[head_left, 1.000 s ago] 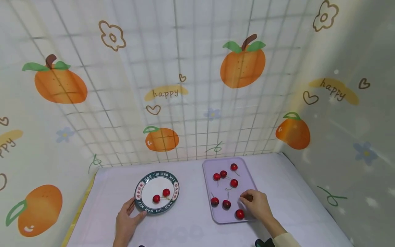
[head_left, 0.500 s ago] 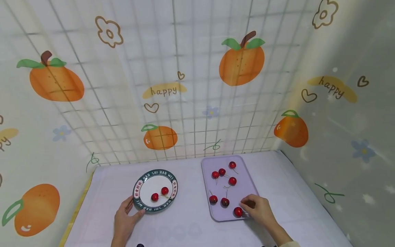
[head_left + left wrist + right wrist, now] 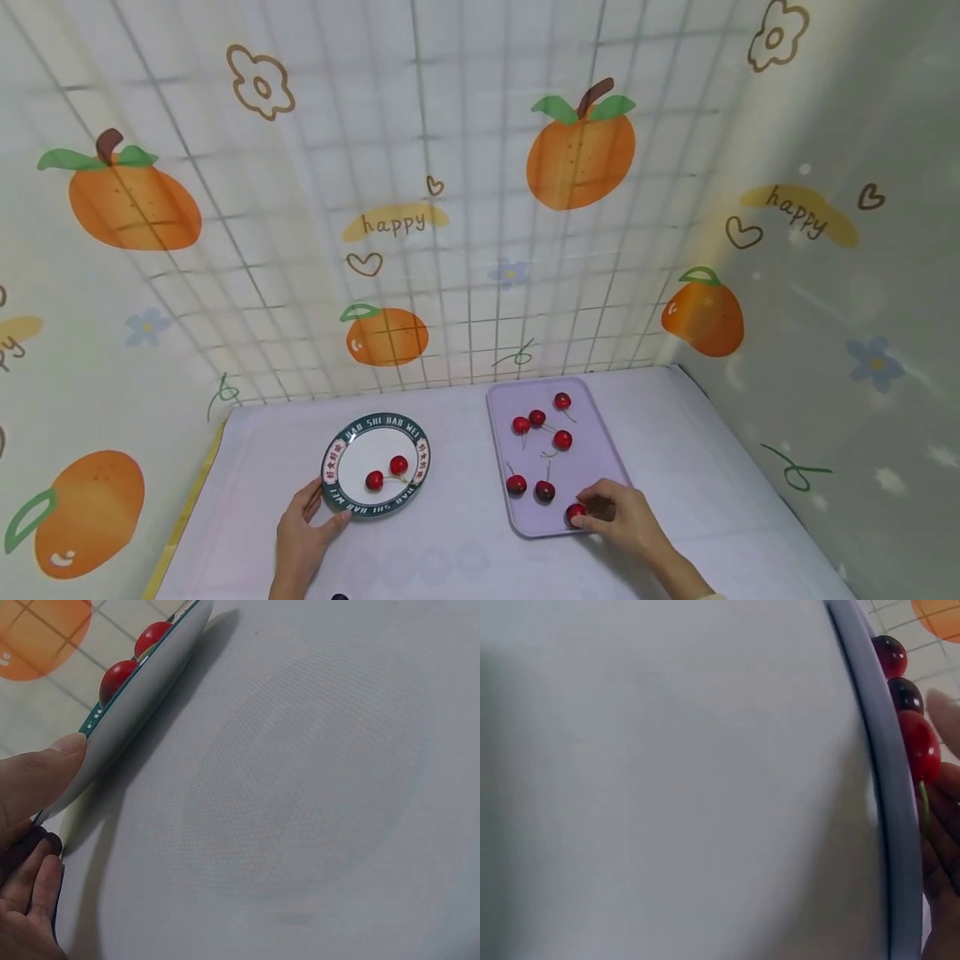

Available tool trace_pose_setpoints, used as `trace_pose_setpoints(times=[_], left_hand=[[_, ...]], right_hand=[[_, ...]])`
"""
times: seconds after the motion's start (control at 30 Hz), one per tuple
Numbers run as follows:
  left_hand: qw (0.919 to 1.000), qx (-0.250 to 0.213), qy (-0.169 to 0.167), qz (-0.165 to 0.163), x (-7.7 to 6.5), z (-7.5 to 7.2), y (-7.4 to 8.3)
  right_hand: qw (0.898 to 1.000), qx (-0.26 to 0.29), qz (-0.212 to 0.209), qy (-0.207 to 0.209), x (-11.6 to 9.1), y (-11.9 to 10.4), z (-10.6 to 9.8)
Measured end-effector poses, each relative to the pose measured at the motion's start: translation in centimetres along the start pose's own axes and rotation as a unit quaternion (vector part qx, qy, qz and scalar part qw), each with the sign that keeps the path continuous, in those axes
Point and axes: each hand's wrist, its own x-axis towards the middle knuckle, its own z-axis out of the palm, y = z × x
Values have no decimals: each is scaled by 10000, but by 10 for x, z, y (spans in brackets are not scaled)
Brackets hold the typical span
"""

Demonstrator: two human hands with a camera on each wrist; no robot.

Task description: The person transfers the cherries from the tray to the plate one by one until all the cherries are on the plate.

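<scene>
A round white plate (image 3: 375, 450) with a dark green patterned rim stands on the left, bearing two red cherries (image 3: 374, 481). My left hand (image 3: 300, 537) grips its near left edge, and in the left wrist view the thumb (image 3: 64, 750) lies on the rim. On the right is a lilac tray (image 3: 498, 417) holding several cherries. At its near edge my right hand (image 3: 626, 521) has thumb and fingers around one cherry (image 3: 574, 514). This cherry (image 3: 920, 746), with a green stem, shows beside the tray rim in the right wrist view, still low in the tray.
A white cloth (image 3: 457, 517) covers the table between plate and tray. Curtains printed with oranges (image 3: 387, 337) enclose the back and sides. A small dark object (image 3: 340, 597) peeks in at the bottom edge.
My right hand has moved toward the near edge of the tray and brought its thumb and fingers around the nearest cherry. The left hand stays on the plate.
</scene>
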Motion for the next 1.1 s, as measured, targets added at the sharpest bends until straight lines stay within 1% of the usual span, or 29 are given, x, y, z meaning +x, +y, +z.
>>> trace_pose_setpoints(times=[0.27,0.33,0.43,0.67,0.77,0.83,0.93,1.1], left_hand=[[10000,-8,16,-38,3,0,-1],[10000,-17,48,-38,3,0,-1],[10000,-13,83,-32,4,0,-2],[9999,-17,81,-73,3,1,-2],[10000,-11,75,-61,3,1,-3],[9999,-7,77,-65,4,1,-3],[9999,-21,67,-97,4,2,-3],[10000,-22,61,-57,4,2,-3]], right_hand=[[9982,-13,-604,-29,0,4,2],[9978,18,-664,-27,0,4,3],[9981,1,-615,2,0,5,4],[9999,-40,-111,35,2,1,2],[9998,-117,33,125,7,-2,-1],[9996,-180,-1,222,10,-5,-3],[9988,-185,-160,413,15,-8,-6],[9969,-264,-374,639,25,-14,-12]])
